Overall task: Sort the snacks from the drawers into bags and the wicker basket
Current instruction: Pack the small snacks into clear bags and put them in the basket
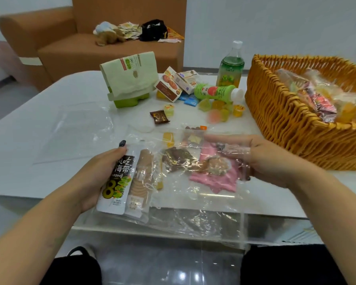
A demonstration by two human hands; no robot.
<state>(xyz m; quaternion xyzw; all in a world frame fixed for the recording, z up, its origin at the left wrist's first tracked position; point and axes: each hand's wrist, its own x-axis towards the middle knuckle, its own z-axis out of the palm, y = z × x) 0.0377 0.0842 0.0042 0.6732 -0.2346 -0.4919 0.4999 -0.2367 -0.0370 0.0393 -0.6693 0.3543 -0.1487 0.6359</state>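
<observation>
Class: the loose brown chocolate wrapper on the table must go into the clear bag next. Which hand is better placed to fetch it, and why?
Probably right: the right hand lies open against the clear bag, while the left hand grips snack packets. The wrapper lies beyond both.

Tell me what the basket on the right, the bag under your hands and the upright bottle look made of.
Wicker basket: woven cane or rattan, orange-brown, strands visibly interlaced. Clear bag: thin glossy plastic film, wrinkled, with snacks showing through. Upright bottle: apparently clear plastic with a printed label and white cap; glass can't be ruled out.
</observation>
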